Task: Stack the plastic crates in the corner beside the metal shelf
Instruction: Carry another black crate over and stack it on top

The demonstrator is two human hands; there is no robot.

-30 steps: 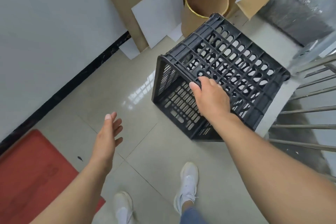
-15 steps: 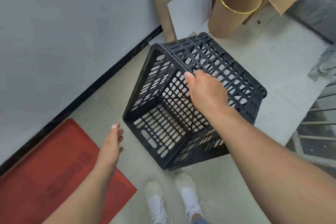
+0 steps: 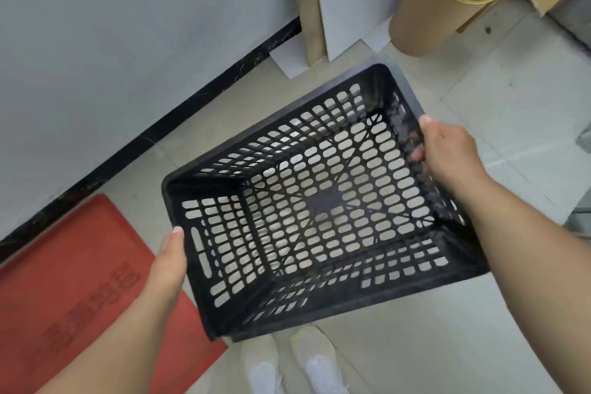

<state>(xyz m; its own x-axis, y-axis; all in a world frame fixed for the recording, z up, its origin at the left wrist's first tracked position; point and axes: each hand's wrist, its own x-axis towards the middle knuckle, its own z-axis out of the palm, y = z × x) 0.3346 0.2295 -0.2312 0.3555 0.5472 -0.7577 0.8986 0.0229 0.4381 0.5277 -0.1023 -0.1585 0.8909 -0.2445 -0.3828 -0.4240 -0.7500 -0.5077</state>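
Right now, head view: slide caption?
Both hands, left and right, hold black crate open side up above tiled floor.
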